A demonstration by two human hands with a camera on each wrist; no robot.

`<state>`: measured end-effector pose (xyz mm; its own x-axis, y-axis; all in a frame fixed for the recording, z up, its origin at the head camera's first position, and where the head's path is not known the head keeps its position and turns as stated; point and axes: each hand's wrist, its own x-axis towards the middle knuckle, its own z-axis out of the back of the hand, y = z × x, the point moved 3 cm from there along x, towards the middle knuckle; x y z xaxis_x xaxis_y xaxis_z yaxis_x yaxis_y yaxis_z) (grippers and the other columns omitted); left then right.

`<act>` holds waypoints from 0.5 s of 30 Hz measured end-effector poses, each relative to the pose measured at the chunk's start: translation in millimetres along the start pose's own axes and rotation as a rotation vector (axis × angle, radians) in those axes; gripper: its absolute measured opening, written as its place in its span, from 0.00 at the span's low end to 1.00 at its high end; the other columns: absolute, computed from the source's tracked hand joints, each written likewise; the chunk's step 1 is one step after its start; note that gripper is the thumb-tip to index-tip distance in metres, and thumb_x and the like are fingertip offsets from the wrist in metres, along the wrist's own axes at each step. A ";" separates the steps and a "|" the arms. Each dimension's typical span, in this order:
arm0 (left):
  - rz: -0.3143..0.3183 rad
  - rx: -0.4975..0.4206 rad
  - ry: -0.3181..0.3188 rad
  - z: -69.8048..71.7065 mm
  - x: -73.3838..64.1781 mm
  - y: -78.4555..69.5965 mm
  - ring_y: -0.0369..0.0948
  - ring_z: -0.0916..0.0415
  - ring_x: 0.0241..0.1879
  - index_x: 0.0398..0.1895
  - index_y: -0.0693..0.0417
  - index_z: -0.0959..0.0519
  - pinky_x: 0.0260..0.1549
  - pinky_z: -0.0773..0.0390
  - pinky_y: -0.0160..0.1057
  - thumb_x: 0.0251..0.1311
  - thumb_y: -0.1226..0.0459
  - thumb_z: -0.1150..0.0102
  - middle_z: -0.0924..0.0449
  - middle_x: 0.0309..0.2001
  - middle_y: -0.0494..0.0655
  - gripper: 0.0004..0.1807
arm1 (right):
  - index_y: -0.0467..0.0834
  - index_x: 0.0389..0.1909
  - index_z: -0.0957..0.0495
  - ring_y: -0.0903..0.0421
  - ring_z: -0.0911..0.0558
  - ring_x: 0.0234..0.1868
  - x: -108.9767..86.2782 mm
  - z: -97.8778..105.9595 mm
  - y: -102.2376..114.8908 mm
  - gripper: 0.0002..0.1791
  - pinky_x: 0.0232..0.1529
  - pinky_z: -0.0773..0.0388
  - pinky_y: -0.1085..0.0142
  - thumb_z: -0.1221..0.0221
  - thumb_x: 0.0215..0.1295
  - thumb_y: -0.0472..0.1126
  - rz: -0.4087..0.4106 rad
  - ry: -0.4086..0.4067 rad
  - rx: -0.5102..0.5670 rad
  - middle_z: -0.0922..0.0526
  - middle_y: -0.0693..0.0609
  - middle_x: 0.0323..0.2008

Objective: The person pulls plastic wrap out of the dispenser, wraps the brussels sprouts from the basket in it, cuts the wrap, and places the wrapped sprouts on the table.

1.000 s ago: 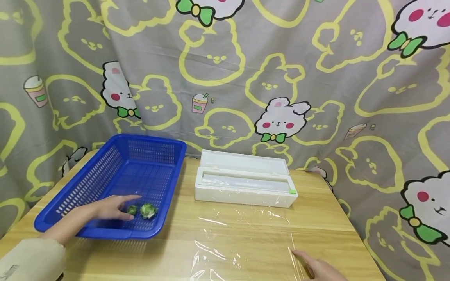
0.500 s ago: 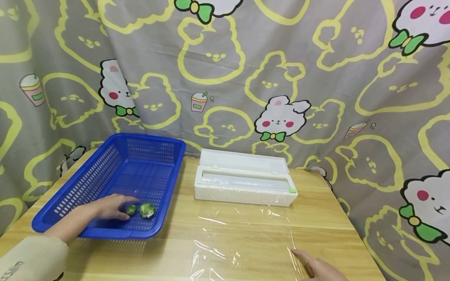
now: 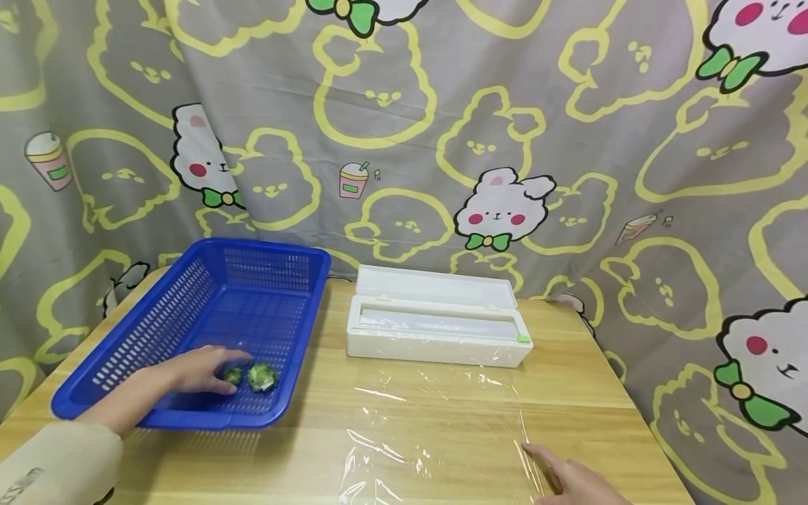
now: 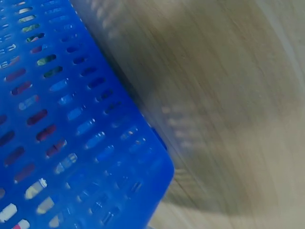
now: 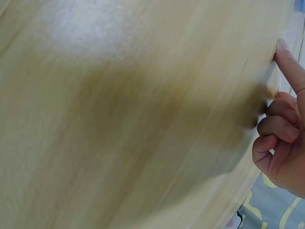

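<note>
In the head view my left hand reaches into a blue plastic basket, its index finger stretched out. My thumb lies beside a small green Brussels sprout; a larger green and white sprout sits just right of it. A sheet of clear cling film runs from a white dispenser box toward the front of the table. My right hand touches the film's right edge with a straight index fingertip. In the right wrist view the other fingers are curled.
The dispenser's lid stands raised at the back, and a green slider sits at its right end. A patterned grey curtain hangs behind the wooden table. The basket wall fills the left wrist view's left side.
The head view has shifted slightly, so everything sits a little further left. My left hand has drawn back slightly inside the basket; the right fingertip stays at the film's edge.
</note>
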<state>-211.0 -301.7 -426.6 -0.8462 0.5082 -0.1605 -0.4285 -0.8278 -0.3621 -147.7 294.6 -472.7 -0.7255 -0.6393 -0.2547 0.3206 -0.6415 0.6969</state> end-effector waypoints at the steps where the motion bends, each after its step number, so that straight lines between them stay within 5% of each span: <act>1: -0.009 0.001 -0.003 -0.5 1.2 -0.5 0.60 0.28 0.48 0.52 0.64 0.27 0.44 0.29 0.58 0.46 0.54 0.34 0.24 0.47 0.63 0.32 | 0.30 0.60 0.44 0.70 0.26 0.26 -0.2 0.1 -0.3 0.43 0.24 0.31 0.72 0.39 0.53 0.53 -0.009 0.003 0.001 0.21 0.61 0.23; 9: -0.036 -0.031 -0.012 0.1 8.0 -10.1 0.60 0.29 0.49 0.54 0.60 0.28 0.46 0.31 0.59 0.46 0.51 0.34 0.25 0.50 0.62 0.34 | 0.30 0.60 0.43 0.70 0.26 0.27 -0.5 0.2 -1.0 0.43 0.26 0.31 0.72 0.39 0.53 0.53 -0.030 -0.002 -0.021 0.19 0.59 0.25; 15: 0.005 -0.031 0.001 0.3 10.3 -13.9 0.70 0.38 0.53 0.55 0.56 0.27 0.47 0.37 0.66 0.44 0.50 0.34 0.29 0.52 0.68 0.34 | 0.31 0.60 0.43 0.70 0.26 0.28 -1.1 0.5 -0.9 0.43 0.27 0.30 0.72 0.38 0.52 0.53 -0.043 -0.013 -0.032 0.18 0.56 0.27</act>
<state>-213.9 -285.0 -422.9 -0.8480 0.5043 -0.1629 -0.4145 -0.8227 -0.3892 -147.5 296.1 -472.6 -0.7468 -0.6054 -0.2751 0.3079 -0.6816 0.6638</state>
